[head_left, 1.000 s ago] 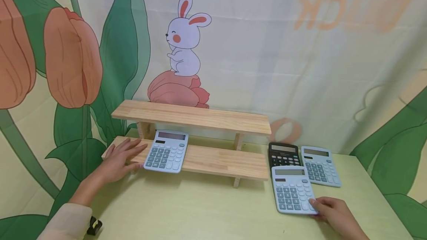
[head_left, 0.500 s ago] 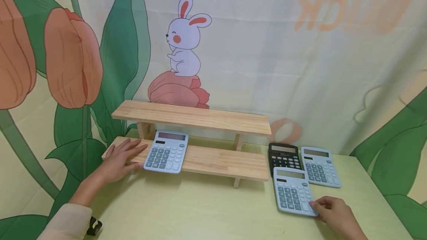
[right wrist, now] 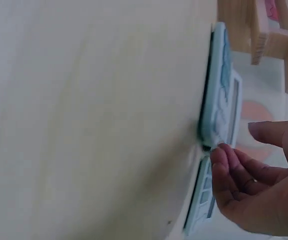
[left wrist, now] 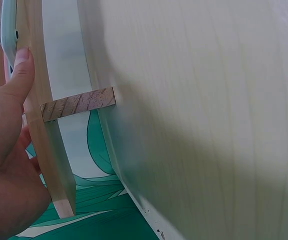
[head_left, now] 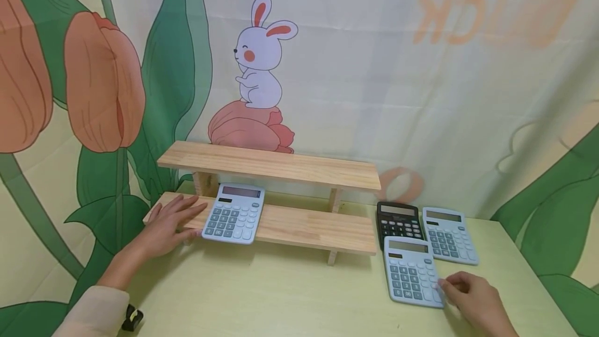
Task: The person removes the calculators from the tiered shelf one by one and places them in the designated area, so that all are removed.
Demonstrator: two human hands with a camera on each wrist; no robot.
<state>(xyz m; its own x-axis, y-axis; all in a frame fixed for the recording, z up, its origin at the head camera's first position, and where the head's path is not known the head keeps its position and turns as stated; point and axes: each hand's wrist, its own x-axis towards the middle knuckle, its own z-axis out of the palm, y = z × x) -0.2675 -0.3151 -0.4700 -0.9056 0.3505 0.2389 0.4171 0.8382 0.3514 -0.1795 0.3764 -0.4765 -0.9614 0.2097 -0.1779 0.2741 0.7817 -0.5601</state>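
Note:
In the head view, a light blue calculator (head_left: 234, 214) leans on the lower board (head_left: 304, 229) of a two-tier wooden shelf. My left hand (head_left: 164, 228) lies over that board's left end, fingers stretched out. Its thumb (left wrist: 23, 62) touches the calculator's edge in the left wrist view. On the right, a second light blue calculator (head_left: 414, 273) lies on the table, overlapping the bottom of a black calculator (head_left: 399, 218). My right hand (head_left: 474, 298) is at its lower right corner. The right wrist view shows the thumb (right wrist: 264, 132) apart from the loosely bent fingers (right wrist: 224, 165), nothing gripped between them.
Another light blue calculator (head_left: 450, 235) lies beside the black one at the back right. The shelf's upper board (head_left: 271, 163) runs above the lower one. A printed curtain (head_left: 351, 66) hangs behind the table (head_left: 281, 295). A small black object (head_left: 133, 318) is near my left sleeve.
The right-hand calculator has come down slightly toward the front and right onto the table. My right hand, which pinched its corner, has let go. The left hand stays put.

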